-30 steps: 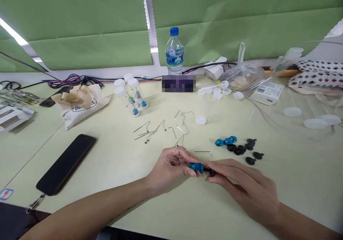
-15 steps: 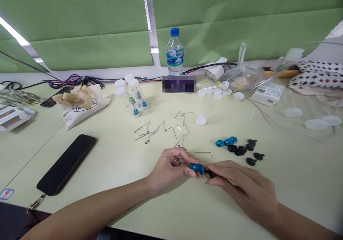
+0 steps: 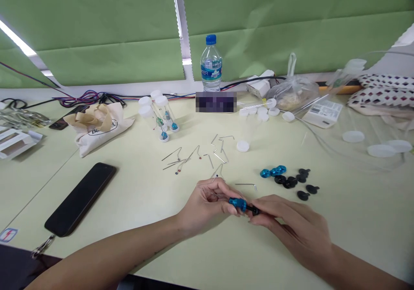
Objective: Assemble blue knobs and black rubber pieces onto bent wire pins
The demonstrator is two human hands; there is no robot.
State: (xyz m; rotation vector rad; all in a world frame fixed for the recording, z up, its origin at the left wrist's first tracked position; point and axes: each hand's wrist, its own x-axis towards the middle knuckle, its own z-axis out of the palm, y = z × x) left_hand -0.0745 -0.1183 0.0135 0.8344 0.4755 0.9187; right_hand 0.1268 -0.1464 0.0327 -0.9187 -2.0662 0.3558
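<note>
My left hand (image 3: 204,204) is closed around a shiny blue metal fitting (image 3: 238,203), thumb in front and fingers behind. A thin metal wire (image 3: 207,184) also shows at the same hand; how it is held is partly hidden. At the fitting's right end sits a black thumbscrew (image 3: 253,209), its shaft lined up with the blue part. My right hand (image 3: 294,227) pinches the thumbscrew's head between thumb and fingers. Beyond that hand lie several blue fittings (image 3: 273,171) and several black thumbscrews (image 3: 291,181). Small hex keys (image 3: 245,184) and bent wires with coloured tips (image 3: 181,160) are scattered farther off.
Clear tubes with white caps (image 3: 163,117) stand behind the wires. A phone (image 3: 80,198) and a cloth pouch (image 3: 100,128) lie at left. A water bottle (image 3: 211,67) stands at the back. White caps (image 3: 243,146) and a plastic bag (image 3: 294,92) are to the right.
My right hand has turned slightly at the black thumbscrew, its knuckles shifting a little to the left. My left hand stays nearly still with the blue fitting.
</note>
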